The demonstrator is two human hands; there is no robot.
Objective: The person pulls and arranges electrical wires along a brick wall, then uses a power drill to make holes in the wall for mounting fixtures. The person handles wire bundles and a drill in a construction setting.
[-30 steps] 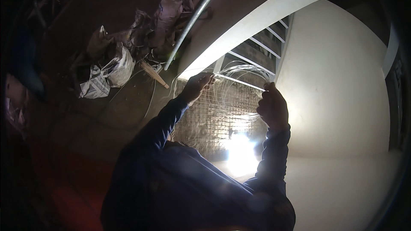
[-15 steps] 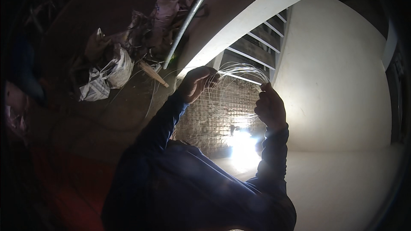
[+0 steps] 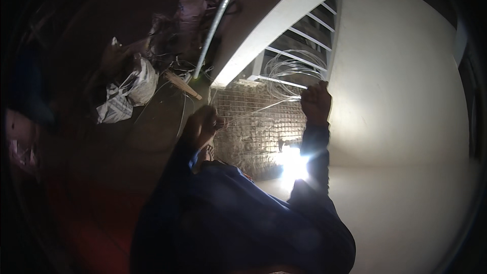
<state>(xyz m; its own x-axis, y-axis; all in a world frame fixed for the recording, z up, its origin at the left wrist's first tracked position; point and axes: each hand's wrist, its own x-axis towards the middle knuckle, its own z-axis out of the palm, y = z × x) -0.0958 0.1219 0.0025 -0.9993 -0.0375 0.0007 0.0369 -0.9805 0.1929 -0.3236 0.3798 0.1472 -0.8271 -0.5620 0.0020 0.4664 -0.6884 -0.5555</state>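
Partly within right fingers (image 3: 313, 91), wire coil (image 3: 294, 65)

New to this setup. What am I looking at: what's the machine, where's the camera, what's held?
No machine: these are a person's two bare hands. There is one viewpoint, the left of two fisheye cameras worn on the head, looking down, so straight edges curve near the rim.

The right hand is closed on a loose coil of thin wire. A single strand runs from it to the left hand, which looks to be pinching it.

Below is a wire-like grid, with a glaring light beside it. Crumpled sacks and a bundle of sticks lie on the dim ground at left; a pale wall fills the right.
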